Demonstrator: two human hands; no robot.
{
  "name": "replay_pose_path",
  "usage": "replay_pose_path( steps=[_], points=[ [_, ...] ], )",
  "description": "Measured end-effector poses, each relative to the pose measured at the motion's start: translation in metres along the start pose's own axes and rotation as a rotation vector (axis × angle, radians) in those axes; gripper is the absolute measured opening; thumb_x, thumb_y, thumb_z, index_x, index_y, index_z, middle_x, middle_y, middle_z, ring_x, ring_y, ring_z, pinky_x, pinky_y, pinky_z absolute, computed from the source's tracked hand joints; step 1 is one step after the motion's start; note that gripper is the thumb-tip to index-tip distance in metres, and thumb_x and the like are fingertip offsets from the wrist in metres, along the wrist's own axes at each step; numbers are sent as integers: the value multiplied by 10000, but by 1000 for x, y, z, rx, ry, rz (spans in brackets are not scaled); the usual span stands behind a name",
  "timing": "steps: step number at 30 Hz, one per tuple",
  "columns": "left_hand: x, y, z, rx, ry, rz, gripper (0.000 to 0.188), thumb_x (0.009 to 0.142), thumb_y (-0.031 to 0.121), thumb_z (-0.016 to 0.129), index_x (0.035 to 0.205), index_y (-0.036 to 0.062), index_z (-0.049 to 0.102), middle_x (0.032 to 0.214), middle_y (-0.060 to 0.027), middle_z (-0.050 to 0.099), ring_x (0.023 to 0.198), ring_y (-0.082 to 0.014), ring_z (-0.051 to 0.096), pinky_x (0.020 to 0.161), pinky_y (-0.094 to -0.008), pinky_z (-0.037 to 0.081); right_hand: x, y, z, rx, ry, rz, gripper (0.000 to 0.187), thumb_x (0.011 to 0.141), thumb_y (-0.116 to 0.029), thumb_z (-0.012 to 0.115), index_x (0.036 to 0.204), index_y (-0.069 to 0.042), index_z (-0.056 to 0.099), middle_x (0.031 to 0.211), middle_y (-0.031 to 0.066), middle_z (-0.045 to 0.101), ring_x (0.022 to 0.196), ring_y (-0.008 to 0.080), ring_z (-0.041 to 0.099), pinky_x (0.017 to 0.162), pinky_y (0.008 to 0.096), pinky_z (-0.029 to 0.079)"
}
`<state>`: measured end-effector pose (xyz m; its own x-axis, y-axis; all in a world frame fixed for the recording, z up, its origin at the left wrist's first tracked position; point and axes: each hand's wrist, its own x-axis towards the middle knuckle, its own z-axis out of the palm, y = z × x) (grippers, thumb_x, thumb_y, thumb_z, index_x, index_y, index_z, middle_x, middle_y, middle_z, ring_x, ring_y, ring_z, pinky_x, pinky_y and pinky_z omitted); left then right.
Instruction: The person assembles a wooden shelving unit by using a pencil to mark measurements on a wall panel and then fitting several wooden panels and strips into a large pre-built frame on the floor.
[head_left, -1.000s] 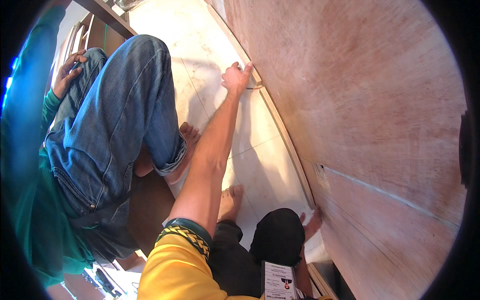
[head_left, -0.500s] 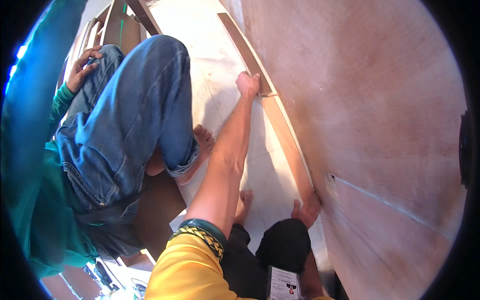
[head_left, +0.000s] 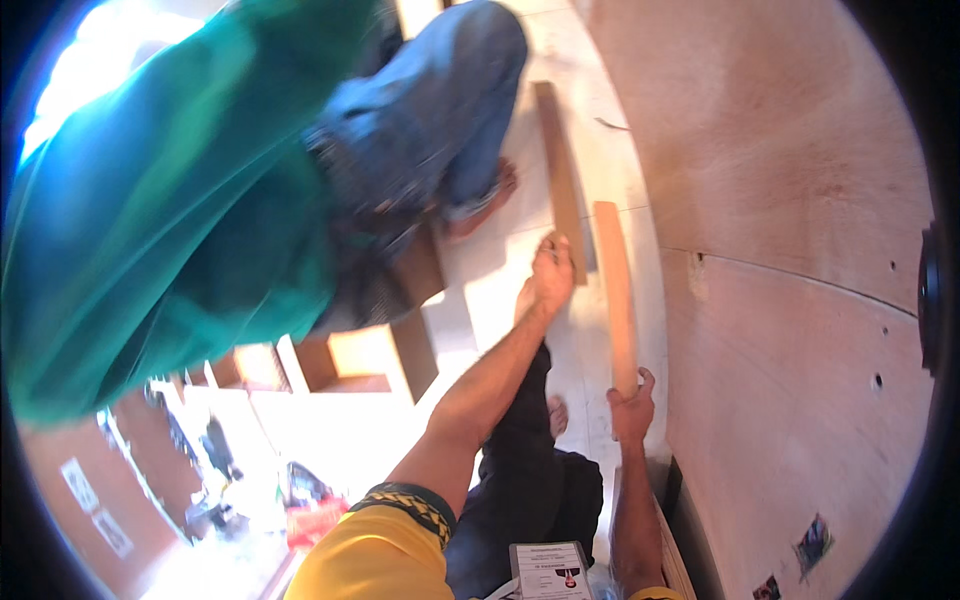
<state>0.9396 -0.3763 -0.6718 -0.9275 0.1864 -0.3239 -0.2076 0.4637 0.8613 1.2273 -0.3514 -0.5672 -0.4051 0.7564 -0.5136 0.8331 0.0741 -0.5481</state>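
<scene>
The right hand (head_left: 632,408) wrapped its grip around the near end of a light wooden strip (head_left: 617,290) above the floor (head_left: 480,290). The left hand (head_left: 550,278), fingers spread, touched a darker wooden strip (head_left: 560,170) lying on the floor beside a plywood panel (head_left: 790,250).

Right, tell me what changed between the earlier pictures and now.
The right hand, earlier low by the big plywood sheet, now grips the near end of a light wooden strip and holds it raised. The left hand has drawn back along the darker strip on the floor to its near end. The person in jeans remains alongside.
</scene>
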Motion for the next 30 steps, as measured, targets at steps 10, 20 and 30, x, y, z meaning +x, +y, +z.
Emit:
replay_pose_path(
  steps=[10,20,30],
  points=[
    [-334,101,-189,192,-245,-175,460,1040,327,485,968,-95,652,891,-360,671,899,-525,671,812,-588,542,-208,-98,-107,731,-384,384,337,945,-308,670,1102,-14,620,818,69,654,718,197,674,586,323,554],
    [-546,155,-413,-382,-248,-920,456,1033,300,515,1304,-62,464,1092,-271,643,937,-373,692,755,-492,578,-427,-123,-41,-133,-535,461,751,733,-455,705,1168,154,646,1148,308,700,1087,373,701,881,456,561],
    [-616,103,-653,-1131,-62,-1033,339,1088,317,487,1245,22,546,1082,-147,660,951,-301,698,807,-487,602,-621,-235,62,-30,-1226,564,608,871,-521,665,1254,-48,664,1112,164,707,946,290,712,814,424,575]
  ],
)
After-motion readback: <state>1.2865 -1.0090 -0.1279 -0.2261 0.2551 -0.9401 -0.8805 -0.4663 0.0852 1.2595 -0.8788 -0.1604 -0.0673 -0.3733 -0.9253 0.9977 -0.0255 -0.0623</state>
